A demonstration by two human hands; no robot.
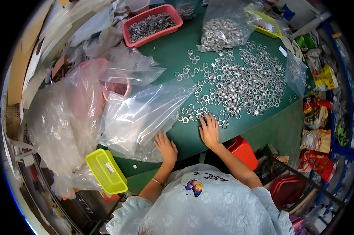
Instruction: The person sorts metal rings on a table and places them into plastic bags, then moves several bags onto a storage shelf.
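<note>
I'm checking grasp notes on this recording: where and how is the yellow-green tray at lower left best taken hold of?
Probably the yellow-green tray is best pinched by its long right rim, the left hand coming from the right, thumb inside, fingers outside. That rim looks exposed, while clear plastic bags crowd the opposite side.

The person wore a pale blue, softly crinkled blouse (208,213) with short, ruffled sleeves (127,211) and tone-on-tone, clover-like flower motifs (192,220) scattered over it. A butterfly print (194,188) in yellow, orange and purple with dark edges sat beside looping black script (210,176). A thin, light-toned bangle (158,181) circled the forearm above the bare left hand (166,148).
</note>
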